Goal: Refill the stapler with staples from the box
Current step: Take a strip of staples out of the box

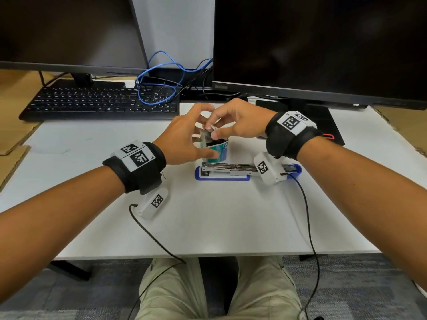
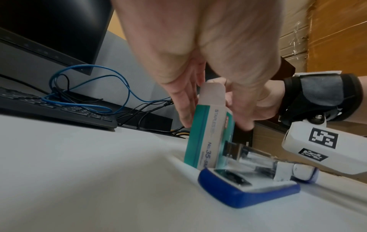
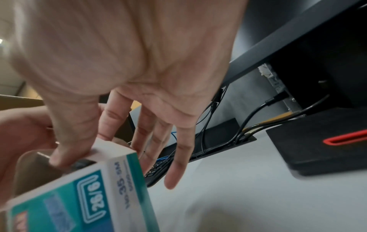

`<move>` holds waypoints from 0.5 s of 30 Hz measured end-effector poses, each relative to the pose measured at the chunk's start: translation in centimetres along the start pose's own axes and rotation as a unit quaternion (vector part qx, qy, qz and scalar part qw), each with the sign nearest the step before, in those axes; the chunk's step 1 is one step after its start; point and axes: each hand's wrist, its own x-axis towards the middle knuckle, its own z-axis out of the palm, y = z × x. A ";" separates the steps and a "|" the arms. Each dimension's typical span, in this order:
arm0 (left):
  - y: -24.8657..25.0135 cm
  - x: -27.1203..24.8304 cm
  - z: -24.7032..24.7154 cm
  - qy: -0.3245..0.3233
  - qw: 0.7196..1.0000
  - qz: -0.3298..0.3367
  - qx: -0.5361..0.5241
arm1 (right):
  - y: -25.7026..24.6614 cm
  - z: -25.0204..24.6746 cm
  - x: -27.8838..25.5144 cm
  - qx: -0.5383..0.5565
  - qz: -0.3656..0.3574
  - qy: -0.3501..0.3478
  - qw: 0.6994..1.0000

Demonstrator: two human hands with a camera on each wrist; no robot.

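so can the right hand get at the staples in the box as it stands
Probably yes. The box stands upright with its top flap open, steadied by the left hand, and the right hand is already at the opening, thumb on the rim. Nothing blocks it, though the staples themselves are hard to make out.

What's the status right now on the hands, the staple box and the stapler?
Left hand grips staple box, upright, top open. Right hand pinching at box mouth; staples not clearly seen. Stapler lies open in front of the box. Nothing in the way.

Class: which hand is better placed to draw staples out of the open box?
Right. The right hand already has thumb and forefinger at the staple box opening, while the left hand grips the box upright.
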 end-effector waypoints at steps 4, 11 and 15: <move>-0.9 -0.7 0.1 0.121 0.992 0.042 0.005 | 0.8 0.3 -0.2 0.053 0.015 0.011 0.998; -1.3 -1.0 0.1 0.145 0.981 0.055 0.116 | 1.0 0.7 -0.3 0.042 0.036 0.016 0.998; -1.1 -1.2 -0.1 0.146 0.979 0.058 0.127 | 0.6 0.6 -0.6 0.012 0.042 -0.002 0.999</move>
